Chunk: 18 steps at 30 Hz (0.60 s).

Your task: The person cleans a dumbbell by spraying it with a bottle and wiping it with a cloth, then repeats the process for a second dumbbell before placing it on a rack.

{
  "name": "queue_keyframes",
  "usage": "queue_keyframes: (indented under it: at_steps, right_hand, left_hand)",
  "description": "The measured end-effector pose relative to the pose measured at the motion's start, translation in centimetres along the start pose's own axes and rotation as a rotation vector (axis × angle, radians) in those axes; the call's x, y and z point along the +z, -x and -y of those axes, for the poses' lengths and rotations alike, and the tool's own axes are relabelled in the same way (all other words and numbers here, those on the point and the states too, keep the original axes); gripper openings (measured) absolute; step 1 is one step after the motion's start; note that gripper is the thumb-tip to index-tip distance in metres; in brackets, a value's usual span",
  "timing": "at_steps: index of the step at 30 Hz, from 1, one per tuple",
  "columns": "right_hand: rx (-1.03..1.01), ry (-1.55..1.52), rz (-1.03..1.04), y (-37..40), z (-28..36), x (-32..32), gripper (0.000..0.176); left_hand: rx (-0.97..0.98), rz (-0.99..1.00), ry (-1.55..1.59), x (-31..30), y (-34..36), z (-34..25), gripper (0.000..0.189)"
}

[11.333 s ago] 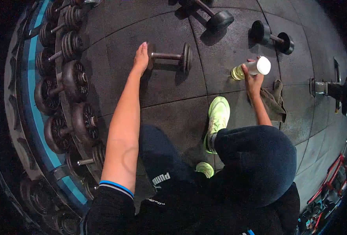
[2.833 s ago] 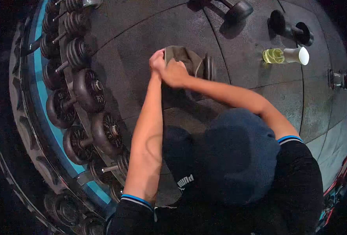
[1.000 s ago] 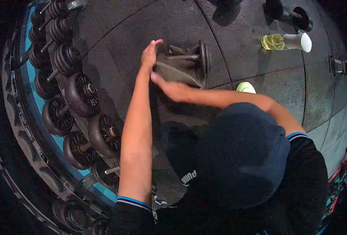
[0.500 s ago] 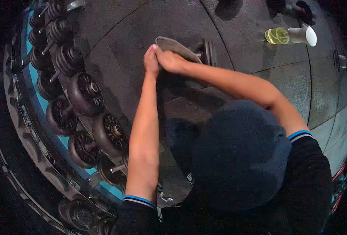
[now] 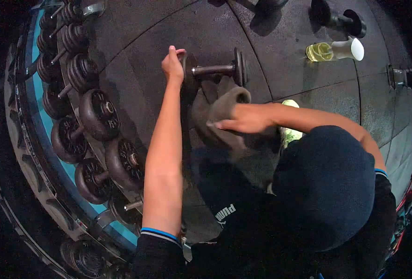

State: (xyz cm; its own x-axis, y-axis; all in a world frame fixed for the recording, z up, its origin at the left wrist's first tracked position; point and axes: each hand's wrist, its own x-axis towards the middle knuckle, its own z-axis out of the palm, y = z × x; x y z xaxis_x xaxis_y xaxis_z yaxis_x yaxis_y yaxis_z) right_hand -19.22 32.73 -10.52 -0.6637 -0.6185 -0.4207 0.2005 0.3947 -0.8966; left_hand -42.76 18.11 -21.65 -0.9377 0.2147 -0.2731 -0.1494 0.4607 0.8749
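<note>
A dark dumbbell [image 5: 215,69] with a metal handle is on the black floor in front of me. My left hand [image 5: 173,66] is closed round the rim of its left end plate. Below the handle, my right hand [image 5: 250,118] grips a grey-brown cloth [image 5: 210,109]. The bunched cloth hangs down and to the left of that hand, its upper edge close to the handle. Fingers of the right hand are partly hidden by the cloth folds.
Racks of dumbbells [image 5: 99,115] run down the left side. At the upper right are a bottle of yellow liquid with a white top [image 5: 334,49] and another dumbbell [image 5: 338,18]. A green-and-white object [image 5: 290,135] shows partly beneath my right forearm.
My hands, together on the cloth before, are now apart. The right hand has drawn the cloth down and right, uncovering the dumbbell's handle; the left hand stays at its left end.
</note>
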Motion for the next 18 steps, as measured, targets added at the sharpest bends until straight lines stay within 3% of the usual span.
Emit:
queue_keyframes:
  at_steps: [2,5,7,8,9,10,11,12,13,15,18]
  right_hand:
    - [-0.106,-0.256,-0.125,4.1,-1.4,1.2,0.052]
    - [0.245,-0.47,0.043,8.1,1.0,-1.4,0.051]
    - [0.213,-0.409,0.05,10.4,1.2,-2.3,0.051]
    - [0.189,-0.387,0.051,11.4,1.3,-2.8,0.051]
    - [0.321,-0.276,0.056,12.3,1.4,-4.1,0.048]
    - [0.344,-0.351,-0.036,13.3,2.1,-5.2,0.046]
    - [0.365,-0.428,-0.127,14.4,2.9,-6.0,0.044]
    - [0.387,-0.506,-0.214,15.2,3.1,-6.4,0.042]
    - [0.251,-0.414,-0.284,15.7,1.6,-6.8,0.038]
    - [0.269,-0.323,-0.431,16.3,0.9,-6.8,0.038]
    - [0.218,-0.179,-0.565,16.3,0.5,-6.9,0.038]
  left_hand:
    - [0.044,-0.136,-0.006,0.2,-0.2,-1.3,0.058]
    - [0.088,-0.288,-0.007,0.6,-1.2,-3.8,0.056]
    - [0.205,-0.305,0.003,1.9,-3.0,-5.3,0.053]
    - [0.318,-0.111,-0.212,2.5,-2.8,-5.6,0.051]
    - [0.427,0.087,-0.431,3.0,-1.6,-6.4,0.049]
    - [0.54,0.285,-0.649,3.1,-1.0,-7.0,0.047]
    - [0.776,0.353,-0.954,2.8,-0.5,-7.5,0.045]
    - [0.815,0.405,-1.08,2.7,-0.5,-7.9,0.046]
    - [0.851,0.455,-1.204,2.6,-0.5,-8.4,0.047]
    - [0.915,0.625,-1.454,2.4,-0.6,-9.9,0.046]
    - [0.93,0.603,-1.398,4.1,-0.7,-6.3,0.048]
